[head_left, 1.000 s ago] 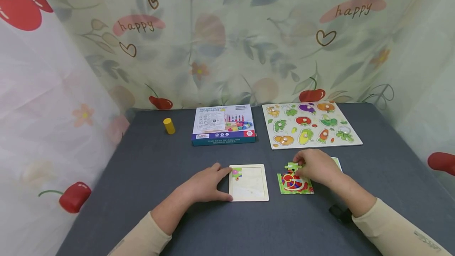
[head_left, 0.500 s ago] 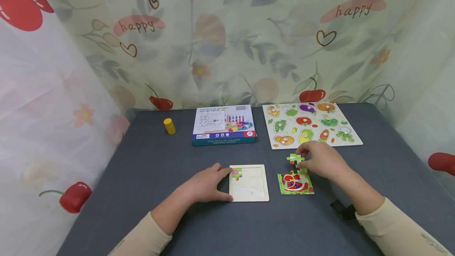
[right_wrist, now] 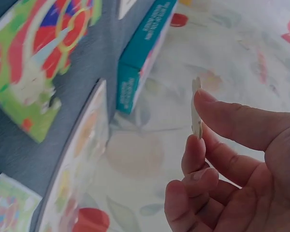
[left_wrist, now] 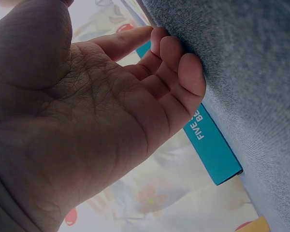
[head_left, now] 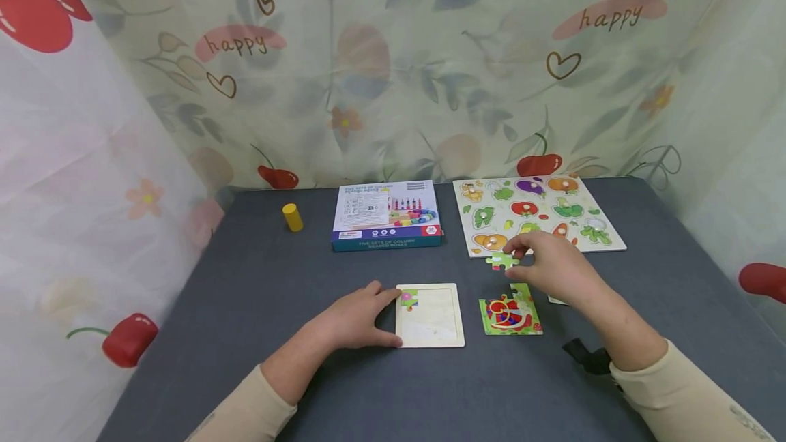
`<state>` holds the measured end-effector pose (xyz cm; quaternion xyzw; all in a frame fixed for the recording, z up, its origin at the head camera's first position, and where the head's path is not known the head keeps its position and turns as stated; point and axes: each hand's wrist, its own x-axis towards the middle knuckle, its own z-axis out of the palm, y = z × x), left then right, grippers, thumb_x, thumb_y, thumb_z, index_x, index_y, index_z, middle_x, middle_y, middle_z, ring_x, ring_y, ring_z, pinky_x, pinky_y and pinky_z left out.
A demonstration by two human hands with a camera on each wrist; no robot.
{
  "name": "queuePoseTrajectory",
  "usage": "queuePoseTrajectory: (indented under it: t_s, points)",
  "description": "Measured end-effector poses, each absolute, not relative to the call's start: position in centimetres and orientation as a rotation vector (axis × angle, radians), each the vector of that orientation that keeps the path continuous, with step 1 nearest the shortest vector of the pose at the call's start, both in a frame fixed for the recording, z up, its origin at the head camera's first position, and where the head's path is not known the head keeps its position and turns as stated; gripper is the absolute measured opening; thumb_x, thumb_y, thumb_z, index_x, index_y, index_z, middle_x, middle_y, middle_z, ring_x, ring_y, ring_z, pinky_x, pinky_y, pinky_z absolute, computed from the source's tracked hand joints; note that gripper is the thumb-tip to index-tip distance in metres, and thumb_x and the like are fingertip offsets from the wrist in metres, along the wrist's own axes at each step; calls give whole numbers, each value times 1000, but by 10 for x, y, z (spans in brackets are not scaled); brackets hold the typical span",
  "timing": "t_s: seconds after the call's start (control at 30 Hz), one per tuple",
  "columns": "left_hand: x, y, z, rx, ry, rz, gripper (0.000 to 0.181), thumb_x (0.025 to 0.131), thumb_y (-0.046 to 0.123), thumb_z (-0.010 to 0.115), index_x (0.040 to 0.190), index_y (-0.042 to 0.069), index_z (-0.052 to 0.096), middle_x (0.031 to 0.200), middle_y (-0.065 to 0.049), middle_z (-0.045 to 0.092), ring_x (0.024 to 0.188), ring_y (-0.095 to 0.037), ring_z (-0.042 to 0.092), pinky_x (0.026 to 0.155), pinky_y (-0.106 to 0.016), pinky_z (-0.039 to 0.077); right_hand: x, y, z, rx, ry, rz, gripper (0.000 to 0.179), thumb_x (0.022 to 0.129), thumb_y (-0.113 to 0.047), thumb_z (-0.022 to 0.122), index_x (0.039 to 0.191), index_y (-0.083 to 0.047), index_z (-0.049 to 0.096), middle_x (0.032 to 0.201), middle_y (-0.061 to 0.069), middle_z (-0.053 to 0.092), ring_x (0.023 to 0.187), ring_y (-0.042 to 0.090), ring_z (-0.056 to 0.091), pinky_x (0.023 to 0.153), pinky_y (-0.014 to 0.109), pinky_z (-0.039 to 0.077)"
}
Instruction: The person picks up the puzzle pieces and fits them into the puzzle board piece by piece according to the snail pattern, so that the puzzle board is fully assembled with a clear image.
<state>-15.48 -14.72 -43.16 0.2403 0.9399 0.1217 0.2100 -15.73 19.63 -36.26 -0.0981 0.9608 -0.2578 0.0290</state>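
My right hand pinches a green jigsaw piece between thumb and fingers, raised near the vegetable board's front edge. In the right wrist view the piece shows edge-on. Below that hand lie the joined jigsaw pieces, a red and green picture with a gap at its upper left. My left hand touches the left side of a pale square puzzle tray, index finger at the upper corner and thumb at the lower. One green and pink piece lies in the tray's upper left corner.
A boxed bead set lies at the back centre, with a yellow cylinder to its left. The vegetable peg board is at the back right. A printed card lies near the joined pieces. Printed cloth hangs behind the table.
My right hand has lifted the green piece off the joined pieces, carrying it away from me towards the vegetable board. The left hand and the tray have stayed put.
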Motion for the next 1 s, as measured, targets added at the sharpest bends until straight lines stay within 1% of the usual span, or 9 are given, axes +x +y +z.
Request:
queuePoseTrajectory:
  t_s: [0.43,0.63,1.0]
  points:
    - [-154,-148,-432,682,2626,345,93,80,63,79,156,23,45,129,-8,54,109,-22,55,95,-45,51,-148,168,-348,-401,2959,-917,28,82,-13,86,108,-9,74,95,5,64,81,23,53,68,36,47]
    - [-155,-148,-433,677,2619,345,93,80,64,78,156,23,45,129,-8,54,109,-22,54,96,-46,51,-148,155,-349,-406,2940,-915,31,83,-15,87,110,-10,74,96,3,64,85,23,54,70,35,48]
    - [-154,-147,-433,666,2625,340,93,80,64,79,156,23,46,129,-8,54,109,-22,54,95,-45,52,-153,129,-359,-406,2881,-895,30,82,-16,88,109,-12,76,95,0,63,87,21,54,73,35,49]
